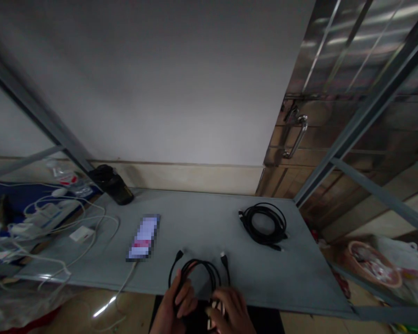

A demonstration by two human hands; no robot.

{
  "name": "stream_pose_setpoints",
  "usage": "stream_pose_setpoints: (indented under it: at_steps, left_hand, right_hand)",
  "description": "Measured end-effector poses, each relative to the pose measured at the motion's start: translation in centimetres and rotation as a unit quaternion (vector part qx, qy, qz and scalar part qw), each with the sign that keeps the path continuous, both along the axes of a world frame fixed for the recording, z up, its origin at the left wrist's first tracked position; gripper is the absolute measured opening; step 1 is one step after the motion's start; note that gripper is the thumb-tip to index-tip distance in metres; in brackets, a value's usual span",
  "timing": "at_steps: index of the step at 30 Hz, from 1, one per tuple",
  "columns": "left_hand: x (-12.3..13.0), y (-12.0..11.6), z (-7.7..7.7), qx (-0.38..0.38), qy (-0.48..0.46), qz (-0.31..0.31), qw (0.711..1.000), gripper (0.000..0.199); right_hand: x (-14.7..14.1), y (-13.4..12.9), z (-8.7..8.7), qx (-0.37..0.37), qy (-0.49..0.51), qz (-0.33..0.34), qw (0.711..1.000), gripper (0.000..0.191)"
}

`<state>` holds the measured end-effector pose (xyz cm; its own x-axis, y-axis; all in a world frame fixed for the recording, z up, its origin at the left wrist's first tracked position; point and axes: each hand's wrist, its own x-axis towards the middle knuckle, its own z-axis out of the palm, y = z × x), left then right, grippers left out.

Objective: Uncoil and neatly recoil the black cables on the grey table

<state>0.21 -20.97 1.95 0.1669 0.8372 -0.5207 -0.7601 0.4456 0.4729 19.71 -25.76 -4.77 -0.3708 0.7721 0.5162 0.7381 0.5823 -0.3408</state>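
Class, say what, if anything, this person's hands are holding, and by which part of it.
A looped black cable: the left hand grips the left side of its coil, the right hand its lower right side.

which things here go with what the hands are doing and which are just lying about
In use:
- black cable, looped in the left hand, the right hand close by it
- coiled black cable on the right, probably, as it looks alike

Lying about:
- phone
- black container
- small white box
- clear bottle
- basket
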Motion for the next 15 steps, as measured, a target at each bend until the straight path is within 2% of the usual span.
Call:
stream_pose_setpoints:
  at_steps: [4,6,8,9,11,13,15]
  left_hand:
    - [0.4,-0.3,-1.3,-0.012,0.045,0.009,0.999,0.059]
    - [0.8,-0.5,-2.1,-0.004,0.117,0.007,0.993,0.067]
    - [1.1,-0.6,-2.8,0.023,0.213,0.011,0.977,0.064]
    - [1.2,-0.7,-3.0,0.044,0.261,0.009,0.964,0.062]
    - [1.0,-0.6,-3.2,0.091,0.358,-0.001,0.929,0.069]
    - [0.6,-0.2,-3.4,0.134,0.451,-0.009,0.883,0.074]
    - [0.0,0.6,-3.9,0.174,0.528,-0.022,0.831,0.068]
  right_hand:
    - [2.9,-0.1,-4.1,0.006,0.017,-0.102,0.995,0.070]
    - [4.2,0.0,-5.2,0.001,0.025,-0.103,0.994,0.087]
    - [5.3,0.1,-5.6,-0.014,0.018,-0.079,0.997,0.097]
    - [5.6,0.2,-5.6,-0.021,0.012,-0.065,0.998,0.100]
    - [5.9,0.4,-5.5,-0.029,0.011,-0.049,0.998,0.100]
    - [5.7,0.7,-5.4,-0.050,0.016,-0.030,0.998,0.100]
    - [5.2,1.1,-5.1,-0.084,0.024,-0.018,0.996,0.101]
